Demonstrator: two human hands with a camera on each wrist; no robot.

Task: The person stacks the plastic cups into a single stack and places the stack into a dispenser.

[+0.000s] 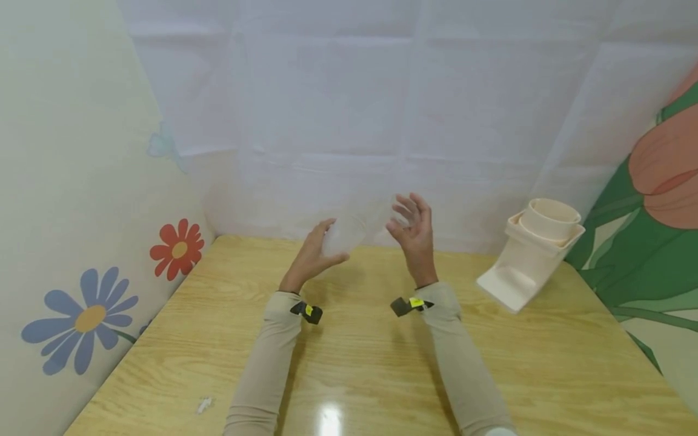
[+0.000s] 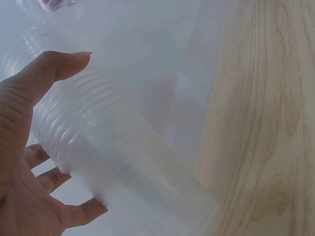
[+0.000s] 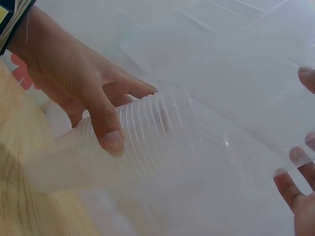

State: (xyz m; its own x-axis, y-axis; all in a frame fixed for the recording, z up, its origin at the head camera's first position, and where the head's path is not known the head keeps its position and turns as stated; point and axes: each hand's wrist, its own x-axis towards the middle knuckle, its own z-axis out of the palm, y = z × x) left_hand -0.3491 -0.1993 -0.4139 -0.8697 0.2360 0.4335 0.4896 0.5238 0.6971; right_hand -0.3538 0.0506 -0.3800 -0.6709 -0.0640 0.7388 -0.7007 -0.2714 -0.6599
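Note:
My left hand (image 1: 317, 254) grips a stack of nested clear plastic cups (image 2: 98, 113), thumb on one side and fingers on the other. The stack lies tilted in the air above the table's far part, its ribbed rims (image 3: 147, 113) towards my right hand. My right hand (image 1: 415, 233) is raised just right of the stack, its fingers curved round a faint, see-through plastic cup (image 3: 236, 152) off the stack's rim end. In the right wrist view only the right fingertips (image 3: 299, 156) and part of the thumb show, at the right edge.
A cream-coloured holder (image 1: 526, 260) with a round tube on top stands at the table's right rear. A small white scrap (image 1: 204, 405) lies near the front left of the wooden table (image 1: 360, 363). Behind hangs a white cloth (image 1: 327, 97); flower-painted walls flank both sides.

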